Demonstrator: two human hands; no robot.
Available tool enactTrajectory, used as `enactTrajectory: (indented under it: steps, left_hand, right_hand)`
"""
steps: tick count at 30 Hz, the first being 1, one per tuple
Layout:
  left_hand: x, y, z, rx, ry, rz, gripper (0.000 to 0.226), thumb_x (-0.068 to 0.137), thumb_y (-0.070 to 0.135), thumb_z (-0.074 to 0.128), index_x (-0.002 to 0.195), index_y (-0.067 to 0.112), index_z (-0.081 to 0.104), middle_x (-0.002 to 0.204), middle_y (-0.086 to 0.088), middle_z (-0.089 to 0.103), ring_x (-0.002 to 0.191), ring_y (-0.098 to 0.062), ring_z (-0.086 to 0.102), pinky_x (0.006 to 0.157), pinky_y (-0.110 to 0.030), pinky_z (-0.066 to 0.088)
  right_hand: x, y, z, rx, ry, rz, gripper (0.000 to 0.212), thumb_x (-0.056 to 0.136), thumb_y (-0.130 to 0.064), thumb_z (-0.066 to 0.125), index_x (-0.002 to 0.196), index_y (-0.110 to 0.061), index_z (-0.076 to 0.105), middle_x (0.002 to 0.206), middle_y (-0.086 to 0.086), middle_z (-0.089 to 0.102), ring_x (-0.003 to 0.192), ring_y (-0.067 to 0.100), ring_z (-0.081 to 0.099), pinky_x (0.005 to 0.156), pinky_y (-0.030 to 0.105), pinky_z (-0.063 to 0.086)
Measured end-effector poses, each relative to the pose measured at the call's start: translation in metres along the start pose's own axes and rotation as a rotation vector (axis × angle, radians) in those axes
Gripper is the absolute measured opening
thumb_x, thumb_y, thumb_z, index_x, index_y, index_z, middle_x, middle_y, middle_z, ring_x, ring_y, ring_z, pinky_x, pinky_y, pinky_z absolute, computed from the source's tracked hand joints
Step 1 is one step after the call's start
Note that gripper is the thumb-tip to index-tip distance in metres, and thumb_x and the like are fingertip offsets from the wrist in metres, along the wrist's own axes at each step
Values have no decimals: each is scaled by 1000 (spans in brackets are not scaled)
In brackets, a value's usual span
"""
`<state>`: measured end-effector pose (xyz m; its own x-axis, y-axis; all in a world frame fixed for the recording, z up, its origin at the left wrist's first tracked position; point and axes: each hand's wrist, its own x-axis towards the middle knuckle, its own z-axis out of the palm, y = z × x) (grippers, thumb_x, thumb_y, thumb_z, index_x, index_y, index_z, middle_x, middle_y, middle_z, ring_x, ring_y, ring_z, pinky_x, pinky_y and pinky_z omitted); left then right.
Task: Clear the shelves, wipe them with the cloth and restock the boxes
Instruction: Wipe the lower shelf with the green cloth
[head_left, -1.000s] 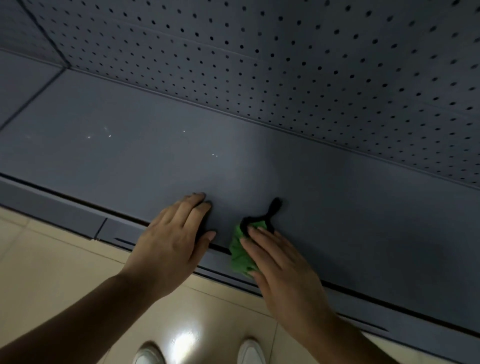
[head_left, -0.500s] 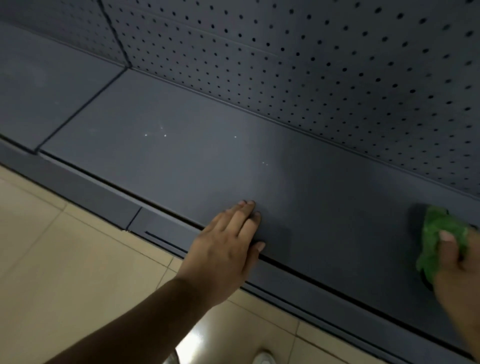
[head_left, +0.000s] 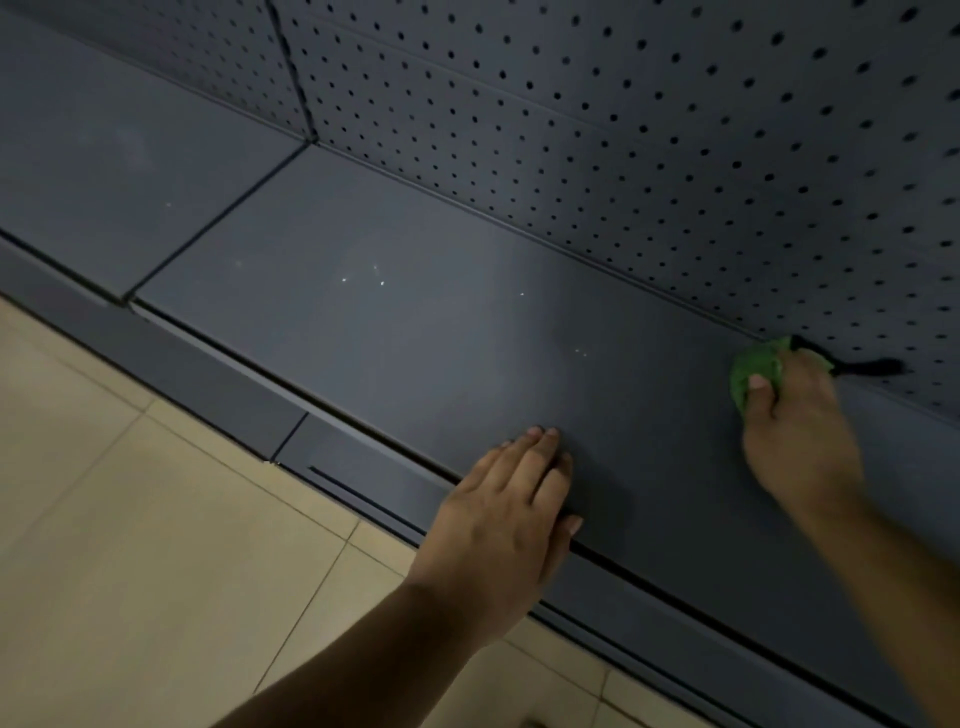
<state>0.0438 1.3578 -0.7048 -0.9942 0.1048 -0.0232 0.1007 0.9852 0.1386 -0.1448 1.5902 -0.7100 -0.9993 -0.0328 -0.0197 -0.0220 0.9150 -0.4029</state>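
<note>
A dark grey bottom shelf (head_left: 405, 322) runs across the view with nothing standing on it; a few pale specks dot its surface. My right hand (head_left: 795, 441) grips a bunched green cloth (head_left: 756, 371) with a black edge and presses it onto the shelf at its back right, where the shelf meets the perforated back panel. My left hand (head_left: 504, 525) rests flat with straight fingers on the shelf's front edge, near the middle. No boxes are in view.
A grey pegboard back panel (head_left: 623, 135) rises behind the shelf. A neighbouring shelf section (head_left: 114, 171) lies to the left past a seam. Beige floor tiles (head_left: 130, 519) spread below the shelf's base rail (head_left: 358, 478).
My right hand has carried the cloth from the front edge beside the left hand to the right and then back to the rear of the shelf. The left hand stayed on the front edge.
</note>
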Motion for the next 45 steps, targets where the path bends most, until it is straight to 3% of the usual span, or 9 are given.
enactTrajectory:
  steps: [12, 24, 30, 32, 35, 38, 40, 42, 45]
  left_hand:
    - [-10, -67, -11, -9, 42, -115, 58, 101, 53, 30, 141, 18, 53, 144, -9, 55, 134, -28, 52, 119, -42, 30]
    - [-15, -106, -15, -105, 42, -133, 53, 100, 46, 34, 138, 17, 56, 145, 0, 55, 121, -23, 63, 93, -36, 53]
    - [-14, -101, -9, -103, 74, -125, 57, 99, 45, 34, 138, 11, 58, 146, -6, 55, 122, -30, 62, 95, -43, 52]
    - [-14, -98, -9, -93, 62, -135, 56, 100, 44, 33, 139, 11, 57, 146, -7, 55, 123, -30, 61, 96, -44, 51]
    - [-13, -96, -11, -100, 12, -156, 56, 102, 46, 29, 141, 15, 54, 148, -4, 52, 127, -27, 58, 100, -41, 48]
    - [-12, -96, -14, -102, -34, -161, 57, 102, 48, 26, 142, 20, 53, 151, -1, 49, 130, -22, 56, 101, -34, 44]
    - [-12, -96, -17, -94, -63, -167, 57, 102, 49, 25, 142, 22, 54, 150, 1, 50, 130, -20, 57, 98, -31, 47]
    - [-12, -98, -22, -101, -88, -165, 56, 102, 50, 25, 141, 23, 55, 149, 2, 51, 129, -20, 57, 97, -32, 50]
    - [-11, -101, -27, -124, -117, -140, 59, 102, 54, 21, 143, 25, 51, 153, 4, 46, 134, -18, 52, 105, -33, 44]
  right_hand:
    - [-12, -110, 45, -2, -199, -376, 51, 108, -27, 38, 155, -10, 36, 164, 11, 28, 146, 32, 29, 118, 38, 26]
    - [-129, -120, 51, 58, -348, -713, 55, 99, -33, 37, 151, -17, 45, 161, 0, 37, 148, 16, 32, 124, 30, 15]
    - [-171, -86, 45, 170, -124, -735, 43, 88, -16, 54, 129, -20, 66, 139, -1, 61, 130, 15, 52, 115, 29, 40]
    - [-180, -78, 34, 354, -174, -595, 49, 82, -19, 56, 130, -33, 63, 134, -15, 61, 123, 6, 57, 106, 20, 44]
    - [-181, -80, -7, 744, -291, -16, 39, 80, -46, 68, 112, -66, 60, 110, -31, 69, 100, -6, 65, 85, 6, 45]
    - [-162, -81, -38, 1254, -258, 441, 45, 57, -52, 93, 97, -37, 80, 78, 7, 75, 66, 21, 68, 54, 29, 53]
    - [-141, -80, -53, 1338, -163, 510, 36, 78, -38, 79, 110, -22, 74, 88, 11, 76, 72, 25, 73, 56, 34, 56]
    - [-118, -73, -55, 1157, -83, 473, 18, 99, -20, 59, 113, -28, 68, 97, -2, 77, 92, 21, 73, 72, 36, 57]
    - [-98, -66, -52, 840, 14, 326, 18, 104, -27, 54, 113, -38, 64, 101, -16, 72, 97, 4, 66, 82, 30, 52]
